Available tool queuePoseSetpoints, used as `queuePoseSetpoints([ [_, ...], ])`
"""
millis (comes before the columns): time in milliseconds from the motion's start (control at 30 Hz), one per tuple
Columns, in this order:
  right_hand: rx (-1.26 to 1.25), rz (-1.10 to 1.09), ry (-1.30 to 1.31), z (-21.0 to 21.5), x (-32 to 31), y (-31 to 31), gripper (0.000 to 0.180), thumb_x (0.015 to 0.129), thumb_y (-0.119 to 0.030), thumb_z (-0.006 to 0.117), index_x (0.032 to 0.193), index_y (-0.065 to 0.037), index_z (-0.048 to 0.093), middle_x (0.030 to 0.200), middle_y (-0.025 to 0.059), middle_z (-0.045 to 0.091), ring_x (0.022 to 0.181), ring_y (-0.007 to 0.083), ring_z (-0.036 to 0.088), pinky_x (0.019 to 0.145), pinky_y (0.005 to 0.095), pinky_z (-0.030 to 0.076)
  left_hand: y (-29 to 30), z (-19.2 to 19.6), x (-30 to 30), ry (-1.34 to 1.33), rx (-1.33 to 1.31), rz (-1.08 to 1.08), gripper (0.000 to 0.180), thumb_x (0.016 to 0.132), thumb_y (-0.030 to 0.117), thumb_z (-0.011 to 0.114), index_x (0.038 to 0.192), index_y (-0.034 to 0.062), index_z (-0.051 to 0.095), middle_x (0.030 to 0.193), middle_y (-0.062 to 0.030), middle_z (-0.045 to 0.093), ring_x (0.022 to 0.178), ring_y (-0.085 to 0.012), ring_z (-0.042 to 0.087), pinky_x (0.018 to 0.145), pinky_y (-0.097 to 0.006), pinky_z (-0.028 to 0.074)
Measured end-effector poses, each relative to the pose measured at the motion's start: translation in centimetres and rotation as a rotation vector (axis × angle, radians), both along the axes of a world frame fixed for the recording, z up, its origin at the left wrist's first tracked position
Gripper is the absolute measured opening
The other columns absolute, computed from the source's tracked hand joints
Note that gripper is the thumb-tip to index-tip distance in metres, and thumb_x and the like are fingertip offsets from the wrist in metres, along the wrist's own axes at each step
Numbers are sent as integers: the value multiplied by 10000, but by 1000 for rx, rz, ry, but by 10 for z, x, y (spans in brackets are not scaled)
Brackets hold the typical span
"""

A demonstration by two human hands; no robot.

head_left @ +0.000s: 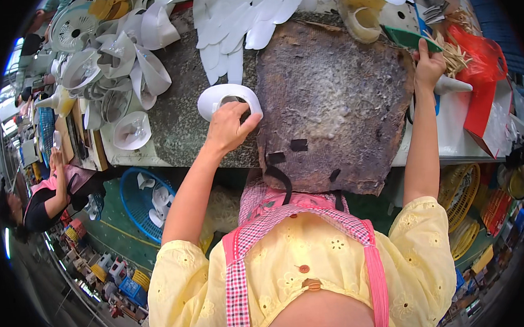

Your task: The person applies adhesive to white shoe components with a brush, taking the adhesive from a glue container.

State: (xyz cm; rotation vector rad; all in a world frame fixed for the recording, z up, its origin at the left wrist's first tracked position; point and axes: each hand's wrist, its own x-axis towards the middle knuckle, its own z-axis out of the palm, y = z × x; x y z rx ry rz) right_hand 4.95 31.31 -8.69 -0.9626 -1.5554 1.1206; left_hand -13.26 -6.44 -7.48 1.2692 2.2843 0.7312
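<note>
My left hand (231, 127) is closed on a white loop-shaped piece (212, 96), with its fingers reaching into the opening. The piece is at the left edge of a brown, glue-crusted board (335, 102), which overhangs the table's near edge toward my lap. Out to the far right, my right hand (430, 67) grips a flat green tool (405, 38) by its end. The tool's full shape is hard to make out. Beside its far end sits a yellowed, glue-coated container (363, 20). A spread of overlapping flat white pieces (238, 18) lies beyond the board.
Many curved white pieces (114, 59) pile up at the left, near a white round fan-like grille (74, 30). A red plastic bag (473, 55) and a white nozzle (451, 85) lie right. Below are a blue basket (132, 198) and yellow basket (459, 193). Another person (47, 190) works at left.
</note>
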Motion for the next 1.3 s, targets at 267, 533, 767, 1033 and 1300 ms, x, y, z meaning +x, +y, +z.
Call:
queuePoseSetpoints([
  [267,-146,226,298,7,-8,-64,102,800,-99,593,852,-12,580,731,36,570,539,98,515,482,207,428,-24,3,-11,224,-86,-536,344,635,140,582,944,-8,555,864,-141,565,863,-288,529,771,-368,431],
  [533,-659,618,542,36,-28,-148,109,826,-113,548,862,-10,555,744,71,591,546,126,542,480,239,451,5,45,-2,-816,-69,6,542,646,98,588,1166,52,443,940,-101,588,911,-177,557,785,-295,429],
  [767,-489,788,279,41,-65,-162,90,811,-78,551,837,8,551,721,58,566,561,116,524,494,229,422,18,57,13,-1184,-87,184,714,759,545,442,1266,54,341,1003,-13,532,844,-86,504,699,-244,383],
  [1033,-320,1001,290,63,-49,-173,52,765,-4,584,815,-13,599,719,26,571,570,73,502,493,184,400,17,74,16,-1279,168,273,1236,452,904,87,1303,21,243,1078,-93,551,962,-172,536,797,-315,404],
  [1300,67,1273,237,68,-44,-169,107,774,19,547,867,33,596,763,111,598,602,116,527,500,217,415,15,79,15,-1398,325,397,1178,516,889,129,1300,16,226,1107,-113,526,988,-194,517,799,-361,414],
])
